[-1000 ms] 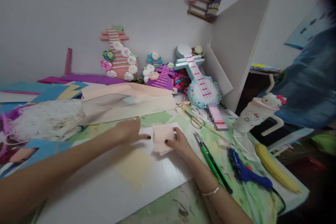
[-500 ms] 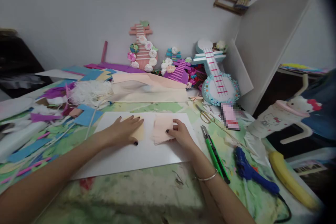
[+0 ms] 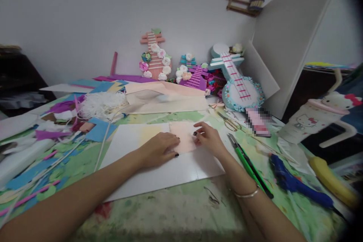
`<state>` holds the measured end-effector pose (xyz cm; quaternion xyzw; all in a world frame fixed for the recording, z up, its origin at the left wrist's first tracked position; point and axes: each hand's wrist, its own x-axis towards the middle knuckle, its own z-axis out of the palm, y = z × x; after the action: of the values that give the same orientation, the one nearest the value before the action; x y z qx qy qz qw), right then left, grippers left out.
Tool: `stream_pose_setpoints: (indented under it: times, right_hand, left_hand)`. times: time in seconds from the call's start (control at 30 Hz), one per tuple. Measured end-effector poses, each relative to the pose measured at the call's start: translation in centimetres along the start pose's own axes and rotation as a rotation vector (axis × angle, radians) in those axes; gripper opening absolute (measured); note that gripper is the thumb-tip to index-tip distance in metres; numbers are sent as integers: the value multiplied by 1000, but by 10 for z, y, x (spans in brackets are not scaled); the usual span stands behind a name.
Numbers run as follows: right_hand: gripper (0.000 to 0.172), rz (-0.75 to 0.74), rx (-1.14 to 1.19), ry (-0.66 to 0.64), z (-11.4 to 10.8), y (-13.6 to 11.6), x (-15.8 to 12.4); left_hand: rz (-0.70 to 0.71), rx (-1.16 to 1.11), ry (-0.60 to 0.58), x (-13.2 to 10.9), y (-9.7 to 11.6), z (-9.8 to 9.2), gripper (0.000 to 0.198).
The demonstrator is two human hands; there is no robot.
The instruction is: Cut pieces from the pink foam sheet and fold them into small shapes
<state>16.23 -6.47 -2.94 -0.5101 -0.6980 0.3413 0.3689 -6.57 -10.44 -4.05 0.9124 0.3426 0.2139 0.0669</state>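
Your left hand (image 3: 160,150) has moved right onto pink paper (image 3: 186,143), unclenched, probably steadying it; whether your right hand (image 3: 210,140) grips is unclear.

A stained green tabletop (image 3: 159,211) carries a white board (image 3: 176,170), a green cutter (image 3: 252,168), scissors (image 3: 227,118), a blue glue gun (image 3: 295,185) and blue scraps (image 3: 98,131).

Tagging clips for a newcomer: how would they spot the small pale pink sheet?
On the green table, find the white board. On it, between the left hand and right hand, lies the small pale pink sheet. Its pink tint distinguishes it from the yellow sheet to its left.
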Motion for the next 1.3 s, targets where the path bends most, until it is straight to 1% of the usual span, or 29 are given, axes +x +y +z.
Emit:
stream_pose_setpoints:
  times: [0.03,0.07,0.13,0.2,0.27,0.37,0.47,0.57,0.6,0.67,0.77,0.87,0.9,0.97,1.03,1.1,1.17,1.2,1.23,1.3]
  right_hand:
    - [20,-61,-111,28,-5,-2,-1]
    - [16,-132,-184,35,-10,-3,-3]
    - [17,-262,-208,-70,-14,-5,-5]
    - [19,-336,-236,-170,-13,-6,-6]
    - [22,-372,-311,-232,-7,-4,-5]
    - [23,-399,-390,-265,1,-1,-4]
    - [23,-406,-382,-221,5,3,-3]
    - [25,-427,-370,-203,5,5,-3]
    - [25,-427,-361,-199,5,5,-3]
    - [24,-408,-337,-186,6,5,-2]
    - [25,-359,-325,-154,8,3,-3]
    - [25,-308,-314,-114,10,2,-3]
    - [23,-284,-297,-92,10,3,-2]
    - [19,-227,-252,-23,7,5,0]
    - [15,-169,-212,86,0,8,4]
    - [12,-125,-183,224,-9,11,7]
    - [12,-112,-127,343,-18,13,10]
    - [13,-115,-90,374,-20,14,11]
    - [14,-125,-52,383,-22,13,10]
    - [15,-164,11,339,-21,9,7]
  left_hand:
    - [-3,-3,-1,0,-1,1,24]
    - [-3,-11,8,0,-2,1,23]
    - [13,-37,17,3,-4,0,22]
    - [33,-55,11,5,-6,-1,25]
    - [30,-40,6,6,-7,0,26]
    - [-7,38,15,6,-10,3,23]
    - [-37,101,39,6,-12,5,26]
    - [-35,93,100,6,-10,5,30]
    - [-32,77,126,7,-10,4,29]
    - [-22,43,167,7,-7,2,21]
    - [-1,24,196,6,-4,-1,8]
    - [24,46,190,6,-1,-4,12]
    - [35,58,169,6,0,-5,15]
    - [71,90,84,5,0,-6,21]
    - [111,128,-5,5,0,-7,26]
    - [122,165,-45,5,-2,-7,29]
    - [98,194,-25,5,-5,-8,28]
    - [80,199,-10,5,-7,-9,25]
    - [60,197,7,4,-10,-10,24]
    - [10,189,32,3,-15,-14,26]
